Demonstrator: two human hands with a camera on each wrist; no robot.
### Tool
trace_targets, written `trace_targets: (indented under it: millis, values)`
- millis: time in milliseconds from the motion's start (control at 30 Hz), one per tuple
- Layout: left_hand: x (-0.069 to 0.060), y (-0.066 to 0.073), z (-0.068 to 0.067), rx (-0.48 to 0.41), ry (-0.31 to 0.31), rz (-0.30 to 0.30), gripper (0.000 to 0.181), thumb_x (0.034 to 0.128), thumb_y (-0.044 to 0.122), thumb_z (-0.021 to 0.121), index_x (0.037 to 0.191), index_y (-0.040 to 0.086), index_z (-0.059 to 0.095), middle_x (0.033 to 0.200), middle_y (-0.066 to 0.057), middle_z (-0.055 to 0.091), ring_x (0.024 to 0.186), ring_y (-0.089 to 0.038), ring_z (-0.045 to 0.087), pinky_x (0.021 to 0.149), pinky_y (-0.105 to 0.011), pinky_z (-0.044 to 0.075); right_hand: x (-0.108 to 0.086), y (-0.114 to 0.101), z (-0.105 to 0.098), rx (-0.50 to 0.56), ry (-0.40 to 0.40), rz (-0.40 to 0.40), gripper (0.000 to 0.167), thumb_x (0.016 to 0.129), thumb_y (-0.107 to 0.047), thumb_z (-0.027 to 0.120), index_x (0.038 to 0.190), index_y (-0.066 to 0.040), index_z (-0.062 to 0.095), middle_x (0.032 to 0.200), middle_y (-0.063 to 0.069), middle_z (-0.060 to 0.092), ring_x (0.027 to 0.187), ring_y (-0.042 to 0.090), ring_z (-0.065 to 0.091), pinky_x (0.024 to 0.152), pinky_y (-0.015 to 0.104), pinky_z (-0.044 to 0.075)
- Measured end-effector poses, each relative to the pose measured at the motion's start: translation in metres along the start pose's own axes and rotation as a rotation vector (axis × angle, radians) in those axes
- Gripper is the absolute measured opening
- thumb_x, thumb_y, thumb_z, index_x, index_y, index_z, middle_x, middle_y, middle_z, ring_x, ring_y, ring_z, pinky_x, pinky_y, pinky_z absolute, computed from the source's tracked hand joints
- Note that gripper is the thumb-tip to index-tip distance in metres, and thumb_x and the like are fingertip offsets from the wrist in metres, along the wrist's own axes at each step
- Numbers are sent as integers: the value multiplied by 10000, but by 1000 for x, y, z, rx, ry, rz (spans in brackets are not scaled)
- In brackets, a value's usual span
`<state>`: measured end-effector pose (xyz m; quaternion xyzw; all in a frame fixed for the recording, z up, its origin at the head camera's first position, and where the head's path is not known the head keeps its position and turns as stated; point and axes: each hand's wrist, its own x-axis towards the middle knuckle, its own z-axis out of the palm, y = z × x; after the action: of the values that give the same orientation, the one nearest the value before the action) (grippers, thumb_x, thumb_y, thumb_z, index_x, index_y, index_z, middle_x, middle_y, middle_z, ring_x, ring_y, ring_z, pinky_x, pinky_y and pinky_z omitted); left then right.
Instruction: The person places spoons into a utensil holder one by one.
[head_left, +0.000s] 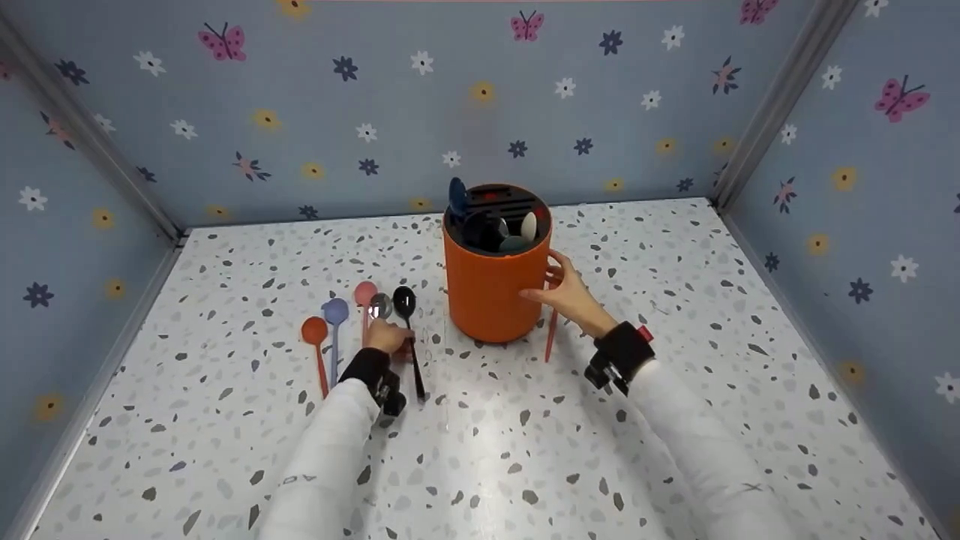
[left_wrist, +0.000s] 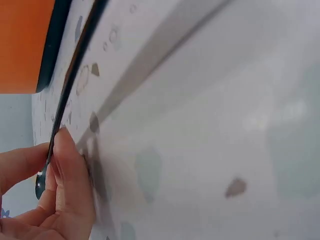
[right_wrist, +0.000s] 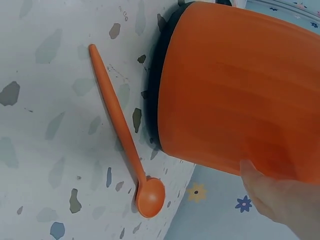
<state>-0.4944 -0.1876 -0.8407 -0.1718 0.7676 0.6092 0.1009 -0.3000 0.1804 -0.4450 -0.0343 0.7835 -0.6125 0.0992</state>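
My left hand [head_left: 386, 336] pinches the handle of a black spoon [head_left: 404, 301] between thumb and fingers. In the left wrist view, the spoon's handle [left_wrist: 65, 95] slants above the tabletop and casts a shadow apart from it. An orange utensil holder [head_left: 491, 300] stands upright, with several utensils in its slotted black top. My right hand [head_left: 574, 296] grips the holder's right side, its thumb [right_wrist: 260, 187] against the front wall; the other fingers are partly hidden. Below that hand an orange spoon [right_wrist: 120, 122] lies on the table beside the holder's base.
Left of the black spoon lie a silver spoon [head_left: 381, 305], a pink spoon [head_left: 366, 293], a purple spoon [head_left: 335, 311] and another orange spoon [head_left: 315, 331]. Flower-patterned panels [head_left: 420, 97] bound the speckled white table [head_left: 525, 465] at the back and sides.
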Motion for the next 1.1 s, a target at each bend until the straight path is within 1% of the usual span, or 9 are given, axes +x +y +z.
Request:
trace_targets:
  millis: [133, 267, 333, 500, 567, 633, 800, 933, 1100]
  values:
    - [-18, 10, 3, -112, -15, -50, 708, 552, 158, 804, 1100, -59, 411, 664, -206, 630, 556, -346, 621, 517, -473, 523, -2, 5, -2, -13, -9, 8, 913, 745, -229, 712, 1409, -124, 95, 1347, 170, 318, 1254, 292, 304, 1021, 405, 311]
    - [-67, 44, 2, -211, -60, -66, 650, 528, 175, 821, 1012, -35, 441, 604, -160, 614, 522, -297, 617, 490, -442, 527, -5, 9, -3, -38, -1, 29, 878, 759, -230, 697, 1403, -89, 118, 1316, 194, 324, 1230, 322, 325, 998, 421, 333]
    - [-111, 76, -1, -260, -86, -85, 524, 587, 127, 786, 966, -31, 461, 601, -151, 612, 522, -277, 616, 477, -428, 529, -7, 11, -3, -56, -4, 51, 849, 768, -232, 686, 1395, -64, 138, 1305, 203, 329, 1216, 327, 340, 988, 416, 346]
    - [-262, 190, -7, -261, -75, -127, 254, 765, 3, 608, 970, -84, 485, 648, -114, 590, 512, -177, 584, 463, -305, 514, -9, 17, -4, -77, -37, 124, 736, 802, -211, 645, 1357, -16, 202, 1300, 213, 342, 1161, 299, 391, 958, 400, 375]
    - [-308, 224, -10, -294, -95, -142, 265, 807, -21, 549, 1033, -120, 453, 686, -110, 566, 526, -162, 579, 504, -281, 525, -10, 19, -4, -87, -52, 150, 686, 812, -202, 630, 1336, 6, 239, 1267, 219, 369, 1124, 313, 419, 942, 402, 392]
    - [-336, 243, -11, -344, -119, -147, 307, 827, -38, 509, 1095, -152, 409, 731, -122, 550, 535, -157, 583, 583, -286, 548, -11, 22, -4, -85, -75, 169, 644, 820, -180, 617, 1314, 41, 267, 1216, 230, 412, 1087, 356, 447, 933, 412, 408]
    - [-360, 258, -9, -402, -157, -177, 396, 854, -38, 471, 1193, -185, 328, 969, -239, 536, 598, -179, 604, 808, -357, 499, -14, 28, -5, -101, -176, 207, 521, 845, -144, 576, 1246, 96, 346, 1129, 265, 505, 1025, 389, 508, 908, 408, 438]
    - [-356, 251, -4, -389, -185, -185, 377, 865, -12, 468, 1183, -187, 367, 1147, -321, 470, 625, -191, 622, 776, -337, 516, -18, 32, -2, -101, -280, 195, 371, 852, -107, 542, 1137, 118, 470, 1108, 286, 536, 996, 363, 545, 892, 415, 449]
    - [-350, 245, 7, -435, -216, -160, 391, 862, -16, 481, 1186, -180, 336, 1113, -323, 467, 647, -199, 624, 725, -306, 535, -23, 29, 7, -76, -393, 183, 322, 856, -102, 518, 1089, 121, 512, 1049, 269, 572, 958, 346, 571, 869, 440, 458]
